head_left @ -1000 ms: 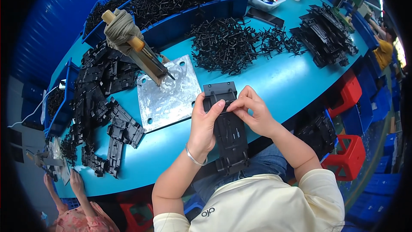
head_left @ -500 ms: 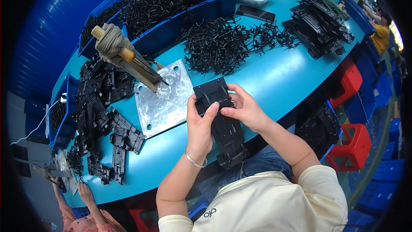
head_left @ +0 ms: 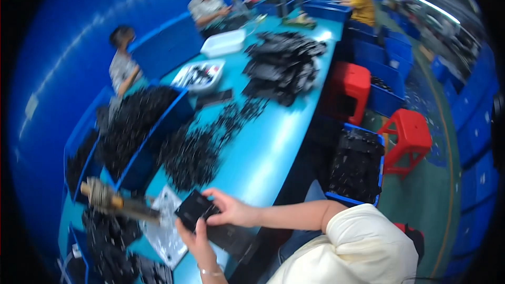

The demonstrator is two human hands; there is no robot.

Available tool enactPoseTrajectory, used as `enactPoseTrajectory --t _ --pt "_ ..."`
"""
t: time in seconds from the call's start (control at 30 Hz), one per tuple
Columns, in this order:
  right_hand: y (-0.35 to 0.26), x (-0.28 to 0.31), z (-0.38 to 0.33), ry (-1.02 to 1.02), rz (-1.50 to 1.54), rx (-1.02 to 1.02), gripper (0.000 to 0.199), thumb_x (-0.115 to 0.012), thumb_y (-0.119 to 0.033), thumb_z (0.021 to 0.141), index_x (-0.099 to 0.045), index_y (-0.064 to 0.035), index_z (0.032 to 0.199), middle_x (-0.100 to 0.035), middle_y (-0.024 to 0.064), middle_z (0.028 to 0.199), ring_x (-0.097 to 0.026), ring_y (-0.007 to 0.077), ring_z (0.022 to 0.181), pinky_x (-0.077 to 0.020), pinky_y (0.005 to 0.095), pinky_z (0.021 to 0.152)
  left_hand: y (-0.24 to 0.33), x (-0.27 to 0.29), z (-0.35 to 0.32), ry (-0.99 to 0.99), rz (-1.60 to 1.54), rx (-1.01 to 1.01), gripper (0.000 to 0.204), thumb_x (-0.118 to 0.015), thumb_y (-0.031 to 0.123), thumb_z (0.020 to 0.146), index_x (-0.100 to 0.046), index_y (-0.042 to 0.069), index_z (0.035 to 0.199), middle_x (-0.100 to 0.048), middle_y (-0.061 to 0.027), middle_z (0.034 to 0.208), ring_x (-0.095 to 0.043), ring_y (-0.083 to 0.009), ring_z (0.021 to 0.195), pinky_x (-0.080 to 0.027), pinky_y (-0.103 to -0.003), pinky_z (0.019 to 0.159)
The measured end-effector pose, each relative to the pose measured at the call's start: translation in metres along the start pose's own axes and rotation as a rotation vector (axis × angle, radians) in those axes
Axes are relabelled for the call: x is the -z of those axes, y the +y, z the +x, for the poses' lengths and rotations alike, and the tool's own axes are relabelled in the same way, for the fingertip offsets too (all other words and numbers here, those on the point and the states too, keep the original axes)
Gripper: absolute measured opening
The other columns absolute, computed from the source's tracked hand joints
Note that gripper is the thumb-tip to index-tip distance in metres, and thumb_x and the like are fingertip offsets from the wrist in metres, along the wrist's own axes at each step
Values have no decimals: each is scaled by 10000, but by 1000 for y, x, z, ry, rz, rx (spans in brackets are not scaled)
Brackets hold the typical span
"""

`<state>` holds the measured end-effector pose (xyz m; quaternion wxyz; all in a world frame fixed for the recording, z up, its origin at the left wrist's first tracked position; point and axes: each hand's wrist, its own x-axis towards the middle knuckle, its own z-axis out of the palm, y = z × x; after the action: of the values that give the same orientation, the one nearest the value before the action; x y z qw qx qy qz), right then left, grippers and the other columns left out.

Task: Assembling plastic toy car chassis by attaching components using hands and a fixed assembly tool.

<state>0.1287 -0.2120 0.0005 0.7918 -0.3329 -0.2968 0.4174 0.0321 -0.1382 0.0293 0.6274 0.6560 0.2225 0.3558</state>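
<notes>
So, both hands on this flat black plastic panel (head_left: 202, 214) just above the counter (head_left: 273, 142): left fingers (head_left: 195, 237) underneath, right fingers (head_left: 223, 211) pinching its edge. Seems light, rigid, a bit slick; edges grip best.

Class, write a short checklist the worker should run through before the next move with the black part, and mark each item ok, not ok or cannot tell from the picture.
1. Both hands on the black part: ok. The left hand is under it, the right hand on its upper edge.
2. Grip firm: cannot tell, the picture is blurred.
3. Metal plate within reach: ok, it lies just left of the hands.
4. Tool clear of the part: ok, it sits apart, left of the plate.
5. Part over the table: ok, near its front edge.
6. Part's orientation: cannot tell.
</notes>
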Motion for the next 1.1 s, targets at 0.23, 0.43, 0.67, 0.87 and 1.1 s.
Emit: enactPoseTrajectory --t 0.23,0.43,0.67,0.87,1.1 --pt "-31 -13 2 18 -88 131 568 -554 33 685 -231 -69 1141 -457 66 936 -455 100 880 -378 228 750 23 -10 12 -187 53 -183 454 -477 172 784 -265 5 1149 -383 -131 1066 -401 -178 960 -339 -274 797" --pt "-54 -22 10 279 -443 451 539 -570 -33 689 -249 -57 1121 -459 74 971 -466 121 874 -392 244 734 44 -32 2 153 732 -760 484 -378 305 815 -268 0 1174 -247 -179 1209 -307 -290 1085 -269 -379 879" --pt "-48 -49 -8 141 -773 952 504 -517 -132 726 -245 -27 1138 -397 171 1043 -468 274 887 -398 304 714 58 -61 -13 31 597 -754 644 -246 484 799 -199 -10 1210 -205 -184 1247 -272 -296 1123 -204 -396 924" --pt "-40 -58 -25 57 -880 803 502 -453 -174 791 -223 -23 1211 -262 171 1157 -261 305 1095 -281 308 875 74 -37 -9 -171 432 -712 666 -431 428 766 -211 -10 1217 -346 -163 1173 -461 -239 878 -386 -312 739" --pt "-52 -52 -24 116 -928 748 356 -494 -66 750 -472 -183 1086 -415 41 882 -377 191 832 -333 270 712 67 -26 -18 139 389 -565 441 -394 343 809 -456 -46 1007 -476 -220 946 -461 -314 865 -386 -359 731"
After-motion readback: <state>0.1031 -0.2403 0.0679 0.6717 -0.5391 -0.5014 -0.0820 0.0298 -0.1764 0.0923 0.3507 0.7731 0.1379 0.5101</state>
